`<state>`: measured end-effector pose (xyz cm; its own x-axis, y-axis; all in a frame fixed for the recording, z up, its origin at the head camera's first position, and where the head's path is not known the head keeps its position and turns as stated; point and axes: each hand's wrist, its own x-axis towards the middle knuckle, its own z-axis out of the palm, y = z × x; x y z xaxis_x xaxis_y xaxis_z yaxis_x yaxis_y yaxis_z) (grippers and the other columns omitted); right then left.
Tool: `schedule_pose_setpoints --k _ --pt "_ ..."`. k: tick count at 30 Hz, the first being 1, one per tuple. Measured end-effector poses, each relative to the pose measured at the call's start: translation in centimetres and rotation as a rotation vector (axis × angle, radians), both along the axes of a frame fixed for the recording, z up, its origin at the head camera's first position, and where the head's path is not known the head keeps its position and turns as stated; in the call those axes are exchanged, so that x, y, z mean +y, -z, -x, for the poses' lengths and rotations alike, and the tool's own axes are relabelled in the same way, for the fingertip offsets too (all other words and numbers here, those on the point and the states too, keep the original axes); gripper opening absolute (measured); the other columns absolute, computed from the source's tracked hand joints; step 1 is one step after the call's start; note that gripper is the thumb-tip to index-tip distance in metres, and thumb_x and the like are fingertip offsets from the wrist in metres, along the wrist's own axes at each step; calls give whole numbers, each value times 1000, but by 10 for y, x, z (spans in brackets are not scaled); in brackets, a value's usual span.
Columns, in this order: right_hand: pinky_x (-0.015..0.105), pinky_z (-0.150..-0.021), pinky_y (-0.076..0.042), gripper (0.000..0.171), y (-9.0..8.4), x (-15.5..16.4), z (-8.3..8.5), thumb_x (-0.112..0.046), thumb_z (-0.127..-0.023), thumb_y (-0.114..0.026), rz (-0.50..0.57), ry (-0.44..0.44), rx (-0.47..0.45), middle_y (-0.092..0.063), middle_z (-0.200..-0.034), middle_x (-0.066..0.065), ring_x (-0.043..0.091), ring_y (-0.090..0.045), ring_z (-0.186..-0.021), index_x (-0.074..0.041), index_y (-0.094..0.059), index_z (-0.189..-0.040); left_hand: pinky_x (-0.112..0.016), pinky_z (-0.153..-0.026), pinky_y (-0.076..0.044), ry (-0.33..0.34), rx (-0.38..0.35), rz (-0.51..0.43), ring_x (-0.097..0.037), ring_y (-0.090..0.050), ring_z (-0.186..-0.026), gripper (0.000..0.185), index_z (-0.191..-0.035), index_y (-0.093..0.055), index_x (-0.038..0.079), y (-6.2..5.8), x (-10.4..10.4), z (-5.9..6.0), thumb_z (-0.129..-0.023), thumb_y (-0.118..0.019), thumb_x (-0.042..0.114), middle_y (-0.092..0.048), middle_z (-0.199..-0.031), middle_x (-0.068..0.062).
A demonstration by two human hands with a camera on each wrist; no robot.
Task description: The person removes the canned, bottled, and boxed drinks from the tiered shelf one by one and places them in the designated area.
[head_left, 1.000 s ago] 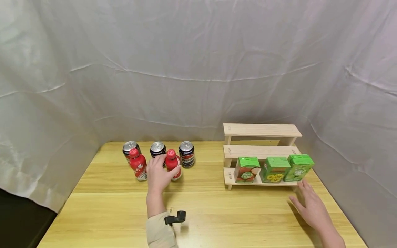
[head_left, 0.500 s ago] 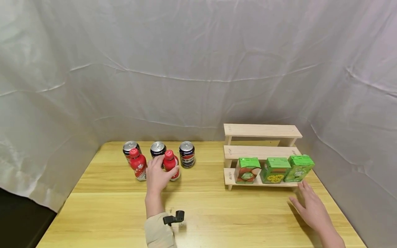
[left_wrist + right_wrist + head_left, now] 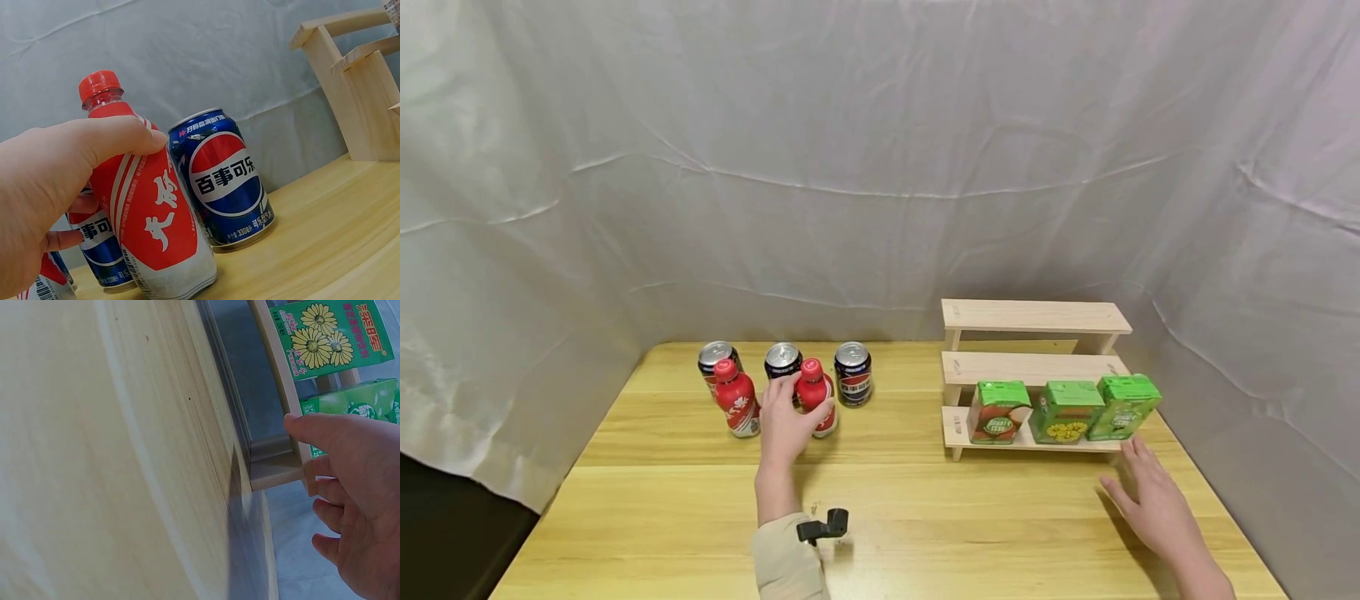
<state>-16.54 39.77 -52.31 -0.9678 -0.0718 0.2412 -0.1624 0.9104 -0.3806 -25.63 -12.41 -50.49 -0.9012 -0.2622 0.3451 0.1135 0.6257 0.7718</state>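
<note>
My left hand (image 3: pixel 787 421) grips a red-and-white plastic bottle (image 3: pixel 156 219) with a red cap, thumb across its front in the left wrist view. The bottle stands close in front of the blue cola cans. A second red bottle (image 3: pixel 737 404) is just left of the hand. My right hand (image 3: pixel 1157 504) is at the lower right of the head view, fingers extended and holding nothing. Its fingertips lie right by the front right end of the wooden tiered shelf (image 3: pixel 1033 367), near a green drink carton (image 3: pixel 1123 408).
Behind the bottles stand a left can (image 3: pixel 718 354), a middle can (image 3: pixel 783 358) and a right can (image 3: pixel 853 375). A red-and-green carton (image 3: pixel 998 412) and a flower-printed carton (image 3: pixel 1066 412) share the lowest tier. A grey curtain (image 3: pixel 880 167) surrounds the table (image 3: pixel 925 525).
The left hand and its bottle have shifted slightly left and then slightly back to the right. The right hand stays in place.
</note>
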Motion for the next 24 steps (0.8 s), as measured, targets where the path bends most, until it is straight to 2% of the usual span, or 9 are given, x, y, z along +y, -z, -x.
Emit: schedule_pose_setpoints --k 7,14,19,24 --pt "65 -115 -8 76 0 0 0 -32 -100 -53 4 0 -26 -11 -154 38 53 -8 -144 11 -16 -150 -56 -101 -35 -16 30 -15 -35 -47 -120 68 -125 -55 10 0 0 -2 -71 -85 38 -60 -125 -12" --pt "65 -115 -8 76 0 -1 -2 -32 -100 -53 13 -1 -21 -11 -154 37 53 -7 -144 11 -15 -150 -56 -103 -33 5 14 6 -34 -45 -123 71 -131 -52 10 -3 -1 -2 -74 -83 40 -57 -131 -12" --pt "65 -115 -7 76 -2 -1 -2 -32 -100 -53 18 2 -34 -9 -155 37 54 -8 -144 11 -14 -150 -55 -109 -30 11 41 -27 -32 -44 -126 72 -133 -51 12 -13 0 -6 -75 -83 38 -54 -132 -11" --pt "65 -115 -7 77 -2 -1 -2 -32 -99 -54 20 6 -40 -9 -155 36 54 -9 -144 10 -15 -150 -53 -109 -30 -2 82 -9 -31 -45 -127 73 -135 -51 12 -28 2 -12 -75 -83 38 -53 -133 -11"
